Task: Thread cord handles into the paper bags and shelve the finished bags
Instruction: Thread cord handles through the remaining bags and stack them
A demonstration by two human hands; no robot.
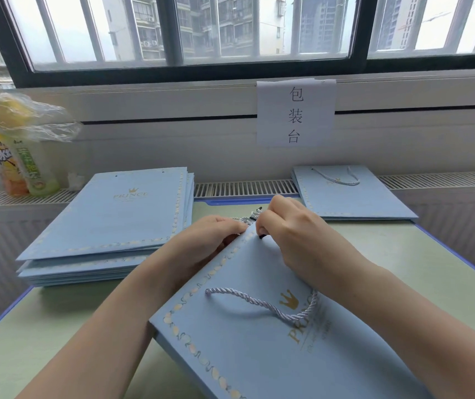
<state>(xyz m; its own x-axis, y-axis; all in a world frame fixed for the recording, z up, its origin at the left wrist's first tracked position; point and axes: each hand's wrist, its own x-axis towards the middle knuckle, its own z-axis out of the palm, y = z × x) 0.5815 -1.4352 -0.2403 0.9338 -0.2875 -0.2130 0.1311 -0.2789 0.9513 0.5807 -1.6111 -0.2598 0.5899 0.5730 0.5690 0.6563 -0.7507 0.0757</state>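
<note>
Blue bag (259,341) lies tilted on the bench (57,326), one cord (262,303) already looped across its face. Left hand (210,240) grips the bag's top edge. Right hand (294,237), fingers curled, pinches a second cord (246,220) there. Unthreaded stack (121,220) left; finished bag (354,194) far right.

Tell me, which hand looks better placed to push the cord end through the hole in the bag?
Probably the right hand: it pinches the cord's black tip at the top edge of the bag. The left hand grips that edge, steadying it.
</note>
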